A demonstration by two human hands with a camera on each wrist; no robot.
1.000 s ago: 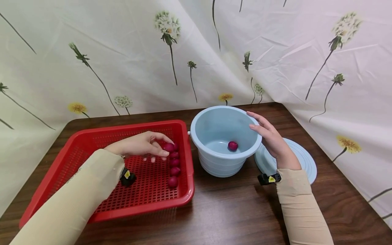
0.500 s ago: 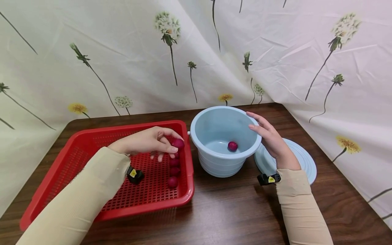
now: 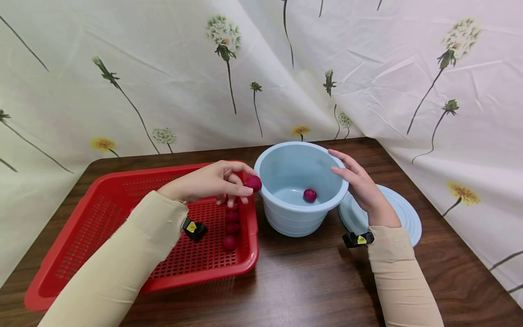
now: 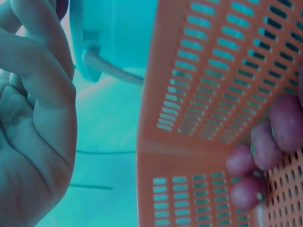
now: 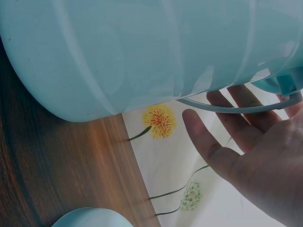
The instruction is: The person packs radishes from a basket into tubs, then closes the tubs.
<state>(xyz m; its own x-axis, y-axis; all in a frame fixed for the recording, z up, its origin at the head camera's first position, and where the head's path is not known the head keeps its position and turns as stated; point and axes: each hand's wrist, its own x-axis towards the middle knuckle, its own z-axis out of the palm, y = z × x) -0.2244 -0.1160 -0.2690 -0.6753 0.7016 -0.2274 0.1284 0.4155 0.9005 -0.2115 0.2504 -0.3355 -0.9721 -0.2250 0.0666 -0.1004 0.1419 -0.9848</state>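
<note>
In the head view my left hand (image 3: pixel 214 181) pinches a round purple-red radish (image 3: pixel 253 183) between thumb and fingertips. It hangs over the red basket's right rim, close to the bucket's left rim. Several more radishes (image 3: pixel 231 228) lie in a row along the right wall inside the red plastic basket (image 3: pixel 143 285). My right hand (image 3: pixel 363 186) holds the right rim of the light blue bucket (image 3: pixel 296 220), thumb over the edge. Its other fingers (image 5: pixel 232 120) show outside the bucket, by the handle (image 5: pixel 251 109). One radish (image 3: pixel 309 195) sits on the bucket floor.
A light blue round lid (image 3: pixel 402 211) lies on the brown wooden table (image 3: pixel 302 281), right of the bucket and partly behind the right forearm. A white cloth (image 3: pixel 171 68) with dandelion prints hangs behind and at the sides. Both wrists wear black cameras.
My left hand has lifted the radish from the far end of the row and carried it right, up to the bucket's left rim. The right hand and bucket have stayed in place.
</note>
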